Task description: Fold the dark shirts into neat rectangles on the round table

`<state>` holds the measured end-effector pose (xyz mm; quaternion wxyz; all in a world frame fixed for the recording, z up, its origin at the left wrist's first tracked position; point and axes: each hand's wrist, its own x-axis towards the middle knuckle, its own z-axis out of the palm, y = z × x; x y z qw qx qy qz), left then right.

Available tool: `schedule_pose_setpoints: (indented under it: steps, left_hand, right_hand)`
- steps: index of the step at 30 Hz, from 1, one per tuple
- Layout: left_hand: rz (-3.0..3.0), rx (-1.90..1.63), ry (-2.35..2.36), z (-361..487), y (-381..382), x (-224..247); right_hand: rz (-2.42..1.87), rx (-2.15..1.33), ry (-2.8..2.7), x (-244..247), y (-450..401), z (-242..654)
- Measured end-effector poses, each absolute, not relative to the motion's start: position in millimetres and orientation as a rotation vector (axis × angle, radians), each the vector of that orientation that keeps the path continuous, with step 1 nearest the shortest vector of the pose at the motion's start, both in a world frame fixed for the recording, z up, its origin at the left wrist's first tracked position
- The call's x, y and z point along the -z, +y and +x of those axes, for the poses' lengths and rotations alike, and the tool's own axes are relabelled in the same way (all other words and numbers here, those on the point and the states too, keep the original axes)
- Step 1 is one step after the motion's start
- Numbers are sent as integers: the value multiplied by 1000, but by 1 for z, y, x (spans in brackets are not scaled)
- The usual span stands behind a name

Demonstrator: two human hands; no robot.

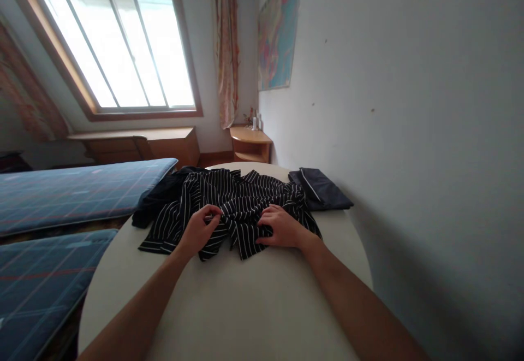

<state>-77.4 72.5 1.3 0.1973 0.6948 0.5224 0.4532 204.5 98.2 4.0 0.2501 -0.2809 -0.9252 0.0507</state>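
A black shirt with white stripes [213, 186] lies rumpled across the far half of a round white table [245, 306]. My left hand [201, 230] pinches the shirt's cloth between thumb and fingertips near its front middle. On the right part of the same shirt rests my right hand [280, 227], its fingers spread and curved over the fabric, thumb apart. Some of the cloth beneath both hands is hidden.
Folded dark cloth [323, 189] sits at the table's right, near the white wall [409, 131]. Dark clothing [158, 194] lies beyond the shirt's left side. Blue plaid mattresses [82, 191] flank the table on the left. A corner shelf [250, 136] stands behind.
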Motion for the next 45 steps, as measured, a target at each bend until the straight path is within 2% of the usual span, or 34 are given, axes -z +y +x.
schedule_pose_setpoints:
  steps: [4,8,12,19,27,31,39,45]
  left_hand:
    - [1959,-1260,1563,-83,76,1]
    - [2231,-1097,1644,-86,75,5]
    - [2554,-931,1463,-84,73,5]
    - [2632,-591,1331,-70,57,1]
    - [2583,-541,1235,-84,57,8]
    - [2498,-647,1321,-88,65,6]
    - [2023,-1325,1576,-97,76,-6]
    - [1579,-1613,1581,-104,82,-9]
  right_hand:
    - [-884,-165,-2396,-2,105,211]
    - [-1069,-235,-2157,-4,108,219]
    - [-1225,-216,-2010,0,112,225]
    - [-1095,-251,-2090,8,119,230]
    - [-1080,-268,-2250,12,120,231]
    - [-1062,-283,-2314,8,116,233]
    - [-998,-348,-2423,8,114,238]
    - [-1005,-315,-2391,7,120,237]
